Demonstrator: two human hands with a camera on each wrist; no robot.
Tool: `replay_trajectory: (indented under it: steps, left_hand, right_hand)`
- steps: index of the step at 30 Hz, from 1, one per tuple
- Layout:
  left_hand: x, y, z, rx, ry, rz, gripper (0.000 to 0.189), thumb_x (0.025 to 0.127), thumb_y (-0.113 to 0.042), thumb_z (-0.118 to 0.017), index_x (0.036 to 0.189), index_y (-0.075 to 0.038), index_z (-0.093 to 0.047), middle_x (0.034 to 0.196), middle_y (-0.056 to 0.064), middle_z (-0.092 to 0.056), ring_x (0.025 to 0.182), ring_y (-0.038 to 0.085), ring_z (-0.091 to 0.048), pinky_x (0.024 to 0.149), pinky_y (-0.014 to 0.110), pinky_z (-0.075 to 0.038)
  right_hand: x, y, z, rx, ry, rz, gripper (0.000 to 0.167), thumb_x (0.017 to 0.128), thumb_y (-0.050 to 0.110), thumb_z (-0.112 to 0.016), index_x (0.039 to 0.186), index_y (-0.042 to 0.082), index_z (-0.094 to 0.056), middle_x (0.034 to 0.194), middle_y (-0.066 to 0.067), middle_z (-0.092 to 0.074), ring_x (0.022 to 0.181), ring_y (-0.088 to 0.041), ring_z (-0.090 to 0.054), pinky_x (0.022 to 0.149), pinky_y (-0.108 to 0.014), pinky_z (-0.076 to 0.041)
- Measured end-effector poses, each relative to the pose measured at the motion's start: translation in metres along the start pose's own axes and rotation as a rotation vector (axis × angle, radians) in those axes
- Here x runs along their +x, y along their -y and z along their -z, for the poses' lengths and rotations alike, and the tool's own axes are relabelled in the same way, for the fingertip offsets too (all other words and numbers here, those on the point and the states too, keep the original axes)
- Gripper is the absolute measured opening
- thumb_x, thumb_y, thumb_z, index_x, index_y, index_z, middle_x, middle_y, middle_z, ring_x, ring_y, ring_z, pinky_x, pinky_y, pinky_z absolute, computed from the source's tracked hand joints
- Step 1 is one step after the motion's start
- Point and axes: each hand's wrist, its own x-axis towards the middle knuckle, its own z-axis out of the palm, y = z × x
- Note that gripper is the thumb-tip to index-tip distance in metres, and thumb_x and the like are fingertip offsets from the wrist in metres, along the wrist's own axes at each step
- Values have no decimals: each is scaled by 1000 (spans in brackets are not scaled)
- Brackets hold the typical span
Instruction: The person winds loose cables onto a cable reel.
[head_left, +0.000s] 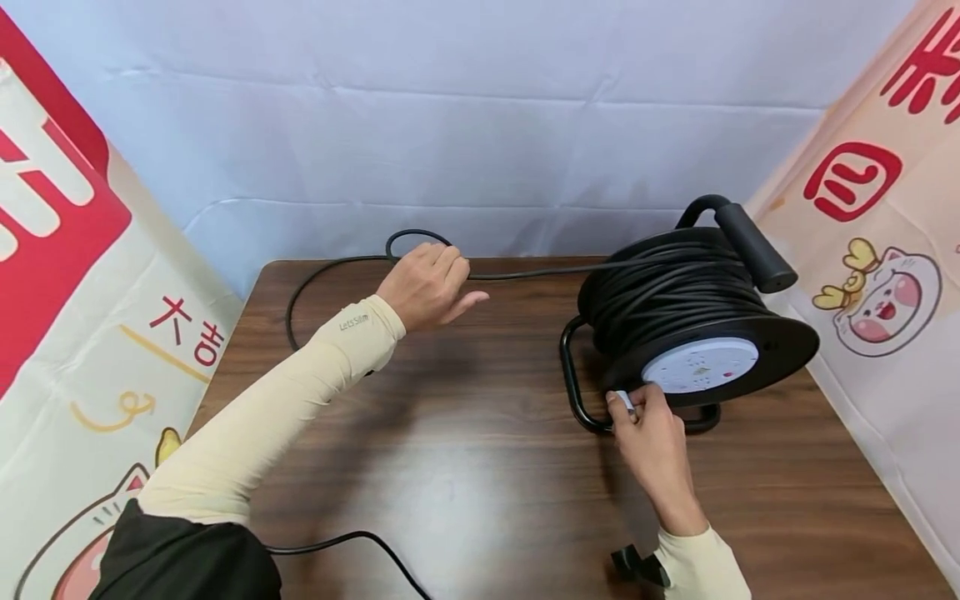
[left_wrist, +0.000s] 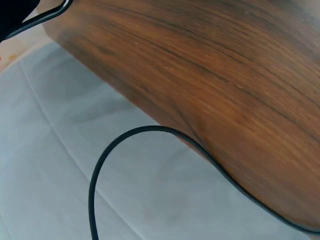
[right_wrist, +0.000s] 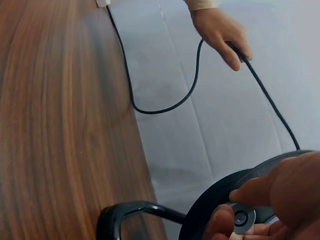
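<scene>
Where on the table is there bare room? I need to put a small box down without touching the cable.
The widest bare patch is the middle of the table, between the left forearm and the cable reel. The near right corner is bare too. The far edge is crowded: the cable runs there under the left hand. The right hand works at the reel.

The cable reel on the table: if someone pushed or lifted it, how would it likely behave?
The cable reel looks thickly wound, so probably heavy for its size. Its tubular stand rests on the wooden table, so a push would more likely slide it than roll it. The loose cable curves limply, so it is likely floppy.
</scene>
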Motion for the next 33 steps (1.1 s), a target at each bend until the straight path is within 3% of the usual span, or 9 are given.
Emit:
replay_trajectory:
  steps: [6, 16, 25, 33]
  left_hand:
    - [-1, -1, 0, 2, 26, -36, 50, 102, -47, -56, 80, -3, -49, 73, 9, -45, 65, 28, -49, 64, 37, -47]
    - [-12, 2, 1, -10, 69, 7, 49, 100, -46, -59, 82, -1, -52, 75, 12, -49, 65, 29, -51, 61, 37, -45]
    - [-25, -2, 5, -21, 71, 29, 52, 107, -46, -44, 80, -2, -51, 75, 10, -49, 64, 28, -50, 61, 37, -47]
    - [-25, -4, 5, -30, 65, 34, 53, 108, -46, -41, 82, -2, -52, 77, 12, -50, 65, 29, -51, 64, 38, -49]
  right_hand:
    - [-1, 6, 1, 16, 15, 6, 28, 103, 32, -58, 102, 4, -53, 67, 0, -65, 58, -15, -58, 57, -34, -42]
    - [-2, 15, 7, 34, 10, 34, 30, 104, 34, -56, 103, 4, -53, 67, -2, -65, 57, -15, -56, 56, -31, -42]
    - [-3, 30, 17, 94, -48, 45, 29, 103, 34, -58, 104, 5, -55, 70, -2, -68, 55, -12, -64, 55, -23, -45]
    - [-3, 34, 24, 106, -75, 64, 32, 102, 36, -61, 107, 5, -54, 74, -6, -71, 55, -11, -66, 56, -17, -45]
